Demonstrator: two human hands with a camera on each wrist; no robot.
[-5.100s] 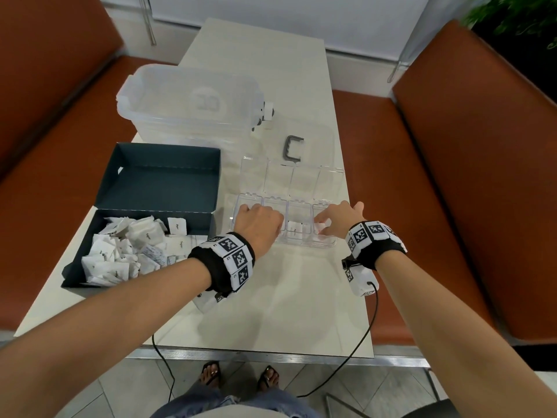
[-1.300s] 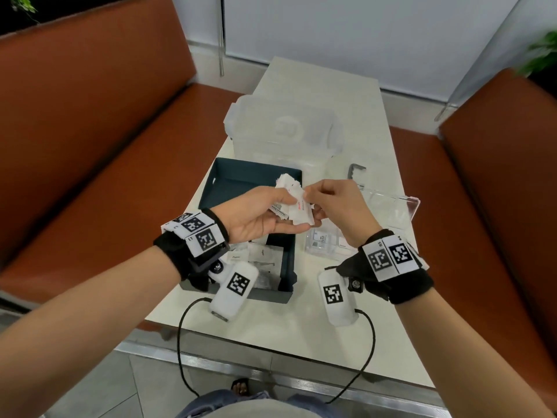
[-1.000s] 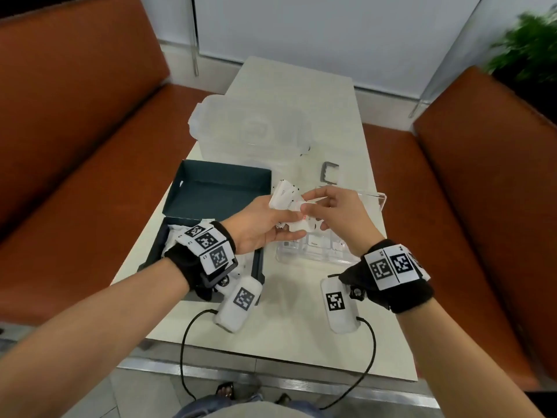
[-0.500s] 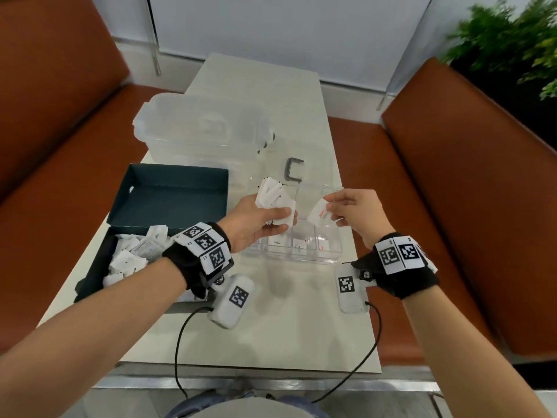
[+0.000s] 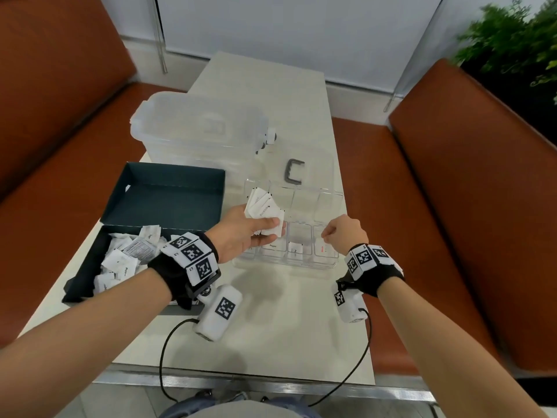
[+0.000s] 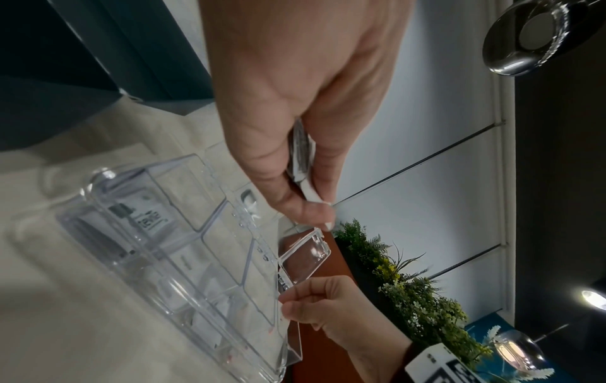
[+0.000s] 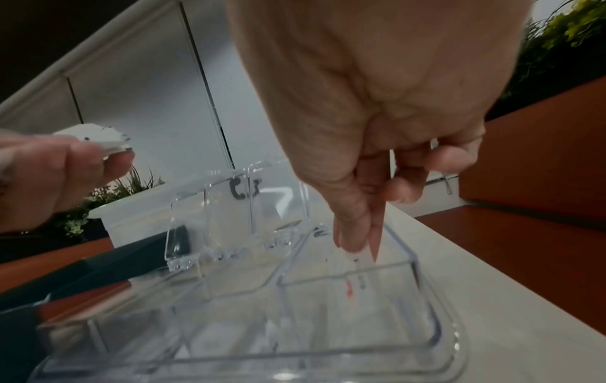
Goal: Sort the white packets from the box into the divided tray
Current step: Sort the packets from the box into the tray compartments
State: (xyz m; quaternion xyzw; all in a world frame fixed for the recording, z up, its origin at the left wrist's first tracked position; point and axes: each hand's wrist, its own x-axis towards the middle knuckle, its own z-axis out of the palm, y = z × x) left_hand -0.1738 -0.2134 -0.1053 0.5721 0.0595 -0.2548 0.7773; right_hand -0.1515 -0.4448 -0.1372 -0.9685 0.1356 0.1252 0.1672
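A clear divided tray (image 5: 283, 265) sits mid-table, a white packet lying in each of its near compartments. My left hand (image 5: 268, 227) hovers over its left end and grips a fanned bundle of white packets (image 5: 263, 211); the left wrist view shows the bundle (image 6: 303, 160) pinched between thumb and fingers. My right hand (image 5: 327, 233) hangs over the rightmost near compartment. In the right wrist view its thumb and fingers (image 7: 360, 246) pinch a single white packet (image 7: 362, 260) with a red mark, dipped inside the tray (image 7: 420, 311). The dark box (image 5: 87, 285) on the left holds several loose packets (image 5: 126, 257).
The box's open dark lid (image 5: 168, 197) stands behind it. A clear storage bin (image 5: 199, 128) is at the back, and a clear lid with a grey handle (image 5: 294, 171) lies behind the tray. Orange benches flank the table; cables hang off its front edge.
My right hand drew one packet from the bundle, moved right and dropped down into the tray's rightmost compartment. My left hand kept the bundle and carried it from above the box to over the tray.
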